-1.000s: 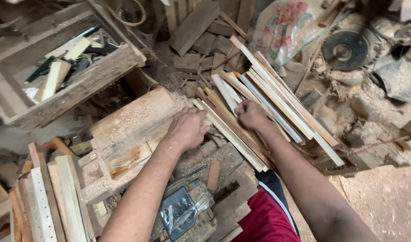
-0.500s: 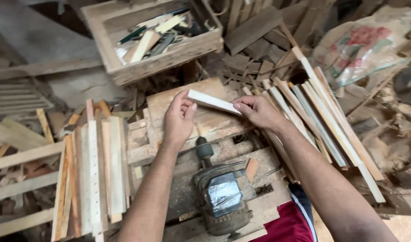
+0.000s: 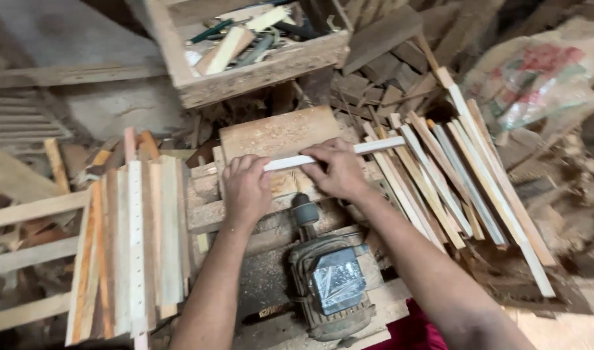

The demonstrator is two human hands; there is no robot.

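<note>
Pressing down from both ends, the left hand and right hand hold a pale wooden strip flat across a wooden block, fingers laid over it. An electric motor sits just below, apparently coupled to something under the block. Stacked slats lie left, loose strips right.

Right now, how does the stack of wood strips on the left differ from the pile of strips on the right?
The left stack lies tidy and parallel, pointing toward the camera; the right pile fans out loosely at a slant. The left stack's strips look wider and shorter; the right pile's are longer and thinner. Both are pale, rough-sawn wood beside the block under the hands.
</note>
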